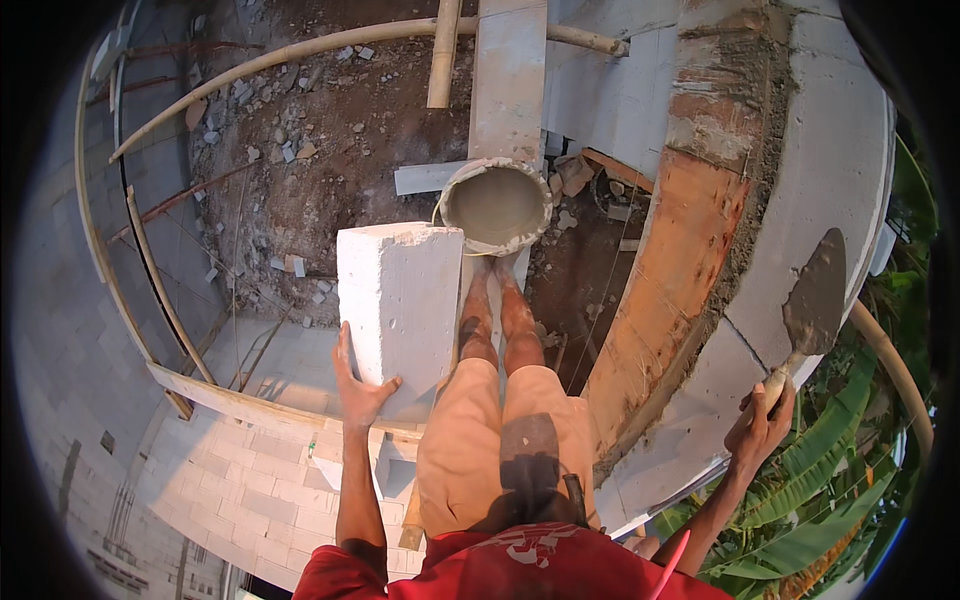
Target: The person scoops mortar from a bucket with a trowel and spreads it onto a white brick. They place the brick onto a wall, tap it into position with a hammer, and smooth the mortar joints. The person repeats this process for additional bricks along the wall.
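Both hands are busy and well apart, one low on either side of the body. On the left, the left hand point(362, 392) grips the lower corner of a tall white block point(405, 305), fingers up its outer side and thumb spread along the bottom edge; I cannot tell whether something beneath also bears the weight. That block stands upright to the left of the bare legs point(520, 325), its far right corner just beside the rim of a bucket point(500, 248) of wet grey mortar, so little room shows between the two.

Out to the right, the right hand point(762, 425) is closed around the handle of a trowel point(813, 290), near the outer edge of a pale wall point(720, 395). Grey mortar coats the blade, which points away from the body. Past that edge, green leaves point(825, 480) crowd close to the hand. Between trowel and legs runs a brown board point(670, 260), with a wide stretch of wall beside it. Left of the block, open space drops to rubble-strewn ground point(290, 110), with a bent pole point(300, 52) crossing beyond.
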